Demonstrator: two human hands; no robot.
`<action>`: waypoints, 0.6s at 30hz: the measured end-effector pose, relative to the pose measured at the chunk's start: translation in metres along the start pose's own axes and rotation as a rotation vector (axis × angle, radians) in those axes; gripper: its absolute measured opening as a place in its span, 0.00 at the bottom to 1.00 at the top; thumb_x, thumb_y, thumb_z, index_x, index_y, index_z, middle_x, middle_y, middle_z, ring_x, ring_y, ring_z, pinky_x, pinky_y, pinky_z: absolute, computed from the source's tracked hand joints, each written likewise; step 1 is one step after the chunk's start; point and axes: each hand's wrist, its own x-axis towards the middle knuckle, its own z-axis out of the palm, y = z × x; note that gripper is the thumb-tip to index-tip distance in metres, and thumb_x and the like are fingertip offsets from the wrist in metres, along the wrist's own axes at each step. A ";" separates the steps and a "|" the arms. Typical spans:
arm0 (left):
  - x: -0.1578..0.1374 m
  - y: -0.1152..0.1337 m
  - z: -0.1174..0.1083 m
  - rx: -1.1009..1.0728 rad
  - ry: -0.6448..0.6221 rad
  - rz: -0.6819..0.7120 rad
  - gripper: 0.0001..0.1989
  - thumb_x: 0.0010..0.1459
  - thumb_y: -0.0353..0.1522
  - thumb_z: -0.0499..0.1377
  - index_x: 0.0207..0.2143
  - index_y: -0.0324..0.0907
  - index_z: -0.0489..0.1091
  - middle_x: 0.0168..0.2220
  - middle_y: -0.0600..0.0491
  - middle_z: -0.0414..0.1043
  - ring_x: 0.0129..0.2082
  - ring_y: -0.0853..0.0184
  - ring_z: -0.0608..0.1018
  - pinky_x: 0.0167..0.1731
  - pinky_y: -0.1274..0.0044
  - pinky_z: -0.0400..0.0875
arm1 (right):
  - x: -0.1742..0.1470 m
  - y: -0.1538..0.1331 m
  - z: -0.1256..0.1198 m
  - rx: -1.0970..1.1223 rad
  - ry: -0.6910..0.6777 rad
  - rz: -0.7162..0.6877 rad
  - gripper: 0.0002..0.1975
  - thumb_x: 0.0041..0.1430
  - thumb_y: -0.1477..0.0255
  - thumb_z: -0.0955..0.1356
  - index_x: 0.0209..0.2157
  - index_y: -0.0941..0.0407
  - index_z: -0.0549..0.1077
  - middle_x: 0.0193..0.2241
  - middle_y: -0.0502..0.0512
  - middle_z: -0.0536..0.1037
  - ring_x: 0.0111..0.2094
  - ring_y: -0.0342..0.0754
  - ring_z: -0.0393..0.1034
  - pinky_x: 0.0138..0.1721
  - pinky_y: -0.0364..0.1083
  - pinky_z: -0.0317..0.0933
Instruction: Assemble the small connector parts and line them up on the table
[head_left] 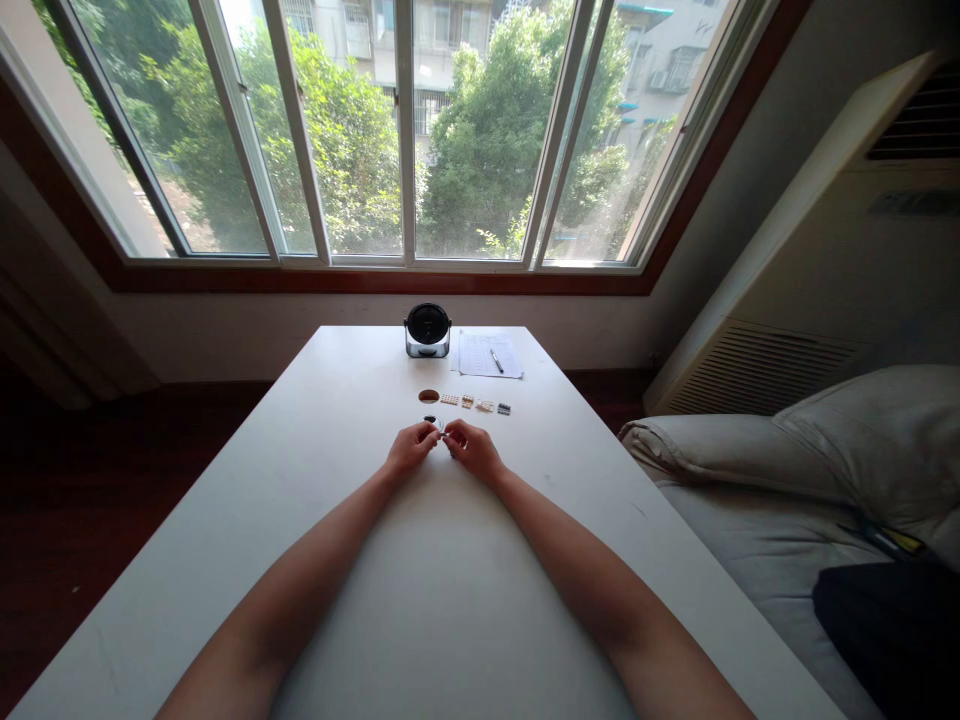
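Observation:
Both my hands meet over the middle of the white table [352, 400]. My left hand [411, 447] is closed in a pinch at its fingertips. Close against it, my right hand [472, 447] pinches too. Between the fingertips is something small and thin, partly pale; its kind is too small to make out. Just beyond my left fingers lies a small dark round piece [430, 419]. Past that sits a brown oval piece [428, 396], with a row of small parts [467, 401] running to its right. A dark small piece [504, 409] ends the row.
A small black round fan-like device [427, 328] stands at the table's far edge. Beside it, a pen [496, 360] rests on paper sheets [476, 350]. A light sofa [735, 470] is along the right side, and a window [412, 130] is ahead.

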 end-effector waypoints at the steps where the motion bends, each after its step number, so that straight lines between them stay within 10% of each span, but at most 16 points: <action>1: 0.000 0.000 0.000 0.003 -0.003 0.001 0.14 0.60 0.40 0.54 0.28 0.41 0.71 0.26 0.54 0.72 0.27 0.68 0.71 0.30 0.77 0.64 | 0.000 0.000 0.000 -0.005 0.002 -0.002 0.08 0.61 0.65 0.67 0.39 0.53 0.73 0.26 0.48 0.77 0.27 0.43 0.67 0.32 0.42 0.61; 18: -0.001 0.002 -0.001 0.011 0.001 0.023 0.14 0.61 0.41 0.55 0.31 0.41 0.73 0.26 0.54 0.72 0.28 0.68 0.71 0.30 0.77 0.64 | 0.000 0.002 -0.001 -0.030 -0.001 -0.013 0.08 0.63 0.65 0.66 0.35 0.53 0.74 0.26 0.48 0.76 0.26 0.43 0.66 0.31 0.41 0.59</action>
